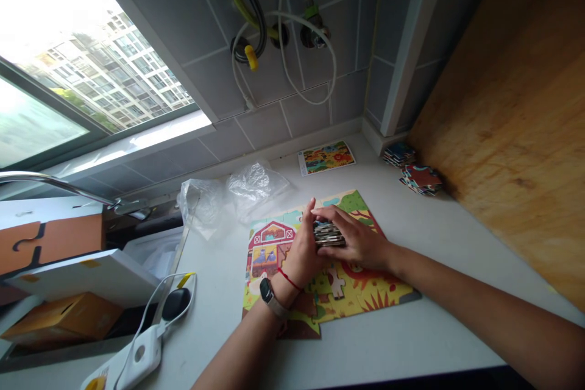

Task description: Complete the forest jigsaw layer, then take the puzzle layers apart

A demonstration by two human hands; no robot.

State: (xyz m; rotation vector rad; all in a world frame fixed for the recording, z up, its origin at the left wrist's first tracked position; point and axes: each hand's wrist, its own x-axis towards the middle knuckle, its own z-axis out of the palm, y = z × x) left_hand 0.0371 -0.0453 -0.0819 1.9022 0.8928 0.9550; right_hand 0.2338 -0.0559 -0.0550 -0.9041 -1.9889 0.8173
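A stack of jigsaw puzzle pieces (328, 234) is held between my two hands, its layered edges facing me. My left hand (305, 250) presses the stack's left side, thumb or finger pointing up; a watch and a red string are on that wrist. From the right, my right hand (359, 237) curls round the stack, fingers over its top and below it. Under both hands lies a partly joined farm puzzle (292, 324), with a red barn at its left and yellow ground at its right. My hands cover its middle.
Two piles of pieces, a dark stack (399, 154) and a reddish stack (421, 179), stand by the wooden panel (512, 152). A picture card (326, 158) lies at the back. Crumpled plastic bags (256, 186) sit behind the puzzle. A power strip (141, 353) is at front left, beside boxes (64, 317).
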